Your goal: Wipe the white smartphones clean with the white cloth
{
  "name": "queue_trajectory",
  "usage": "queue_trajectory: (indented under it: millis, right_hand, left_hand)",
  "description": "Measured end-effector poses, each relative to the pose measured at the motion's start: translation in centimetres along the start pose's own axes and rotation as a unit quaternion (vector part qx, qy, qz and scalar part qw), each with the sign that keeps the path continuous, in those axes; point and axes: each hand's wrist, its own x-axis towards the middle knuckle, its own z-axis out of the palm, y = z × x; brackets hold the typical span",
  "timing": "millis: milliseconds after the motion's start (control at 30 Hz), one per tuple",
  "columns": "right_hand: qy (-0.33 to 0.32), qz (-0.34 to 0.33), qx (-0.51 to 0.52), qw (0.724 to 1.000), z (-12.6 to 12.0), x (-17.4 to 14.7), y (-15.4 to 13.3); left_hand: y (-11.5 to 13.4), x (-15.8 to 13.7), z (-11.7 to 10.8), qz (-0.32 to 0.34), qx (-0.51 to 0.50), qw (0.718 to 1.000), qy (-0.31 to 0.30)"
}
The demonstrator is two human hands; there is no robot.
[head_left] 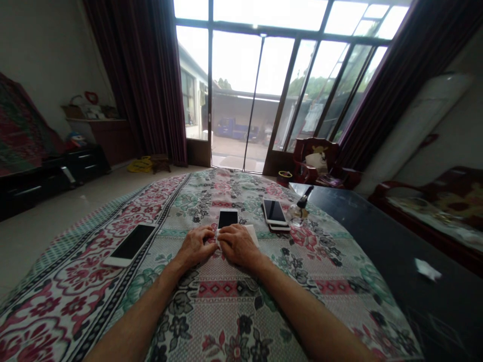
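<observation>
A white-framed smartphone (228, 217) with a dark screen lies on the cloth in front of me, its lower part covered by my hands. My left hand (196, 245) is closed at its lower left edge, thumb and fingers curled around it. My right hand (238, 242) lies across the lower part of the phone, fingers bent over a white tissue (252, 234) that sticks out on its right side. How much of the tissue is under the palm is hidden.
Another white smartphone (132, 245) lies to the left. On the right, a smartphone (274, 212) rests on another one, beside a clear glass bottle (298, 215) with a black top. A flowered tablecloth (234, 296) covers the round table. A crumpled white scrap (427, 270) lies on a dark surface (377, 236).
</observation>
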Motion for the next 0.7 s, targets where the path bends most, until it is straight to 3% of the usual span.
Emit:
queue_trajectory:
  millis: [133,267,400,467,700]
  right_hand:
    - [-0.037,0.030,-0.018,0.999,-0.6,0.3,0.2]
    - [-0.083,0.107,-0.072,0.988,-2.3,0.4,1.0]
    - [-0.080,0.168,-0.108,0.977,-3.3,0.2,1.9]
    - [-0.067,0.156,-0.091,0.981,-3.0,0.1,1.9]
    - [-0.030,0.010,-0.002,0.999,-0.5,0.4,0.3]
  left_hand:
    - [-0.1,-0.1,0.1,-0.003,0.008,1.000,0.007]
    - [0.1,0.0,0.0,-0.004,0.009,1.000,0.008]
    - [0.3,0.0,-0.2,-0.010,0.007,1.000,-0.003]
    - [0.4,0.0,-0.2,-0.016,0.009,1.000,-0.005]
    - [0.3,0.0,-0.2,-0.005,0.007,1.000,-0.002]
